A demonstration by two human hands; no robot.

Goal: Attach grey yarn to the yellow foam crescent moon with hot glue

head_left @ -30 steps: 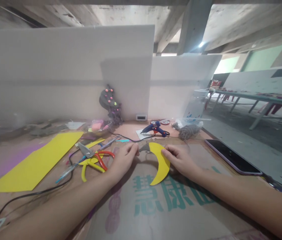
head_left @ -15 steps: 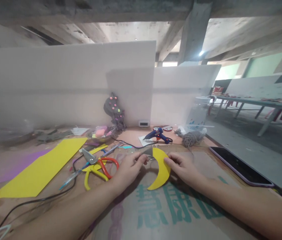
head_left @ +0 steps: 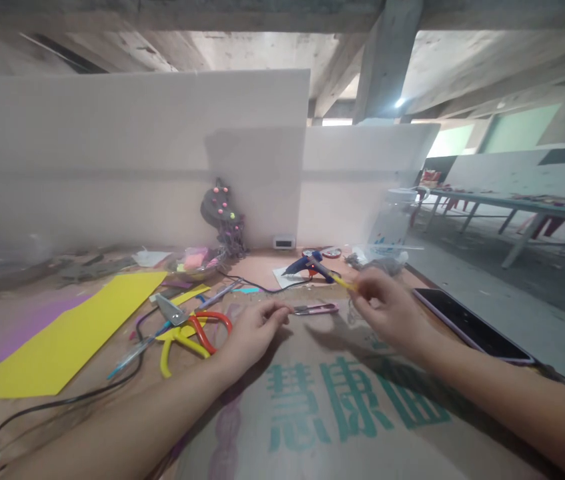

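Observation:
My right hand (head_left: 385,303) pinches a crescent cut-out (head_left: 341,279), turned nearly edge-on, with its yellow end at the fingers and its grey end pointing up and left. Behind the grey end lies a dark blue glue gun (head_left: 307,265) on a white paper. My left hand (head_left: 263,325) is low over the board with curled fingers, and I see nothing in them. Just beyond its fingertips lie pink-handled thread snips (head_left: 318,309); whether they touch is unclear. Left of this hand rest scissors (head_left: 197,332) with one red and one yellow handle.
A long yellow sheet (head_left: 79,330) and a black cord (head_left: 62,404) spread across the left. A phone (head_left: 469,327) lies at the right table edge. At the back stand a dark crescent ornament with pink dots (head_left: 219,205), a small display (head_left: 283,242) and a clear jug (head_left: 391,217).
My left hand has let go of the crescent's grey end. My right hand has lifted the crescent to the right and turned it edge-on, uncovering the snips. The view has shifted slightly.

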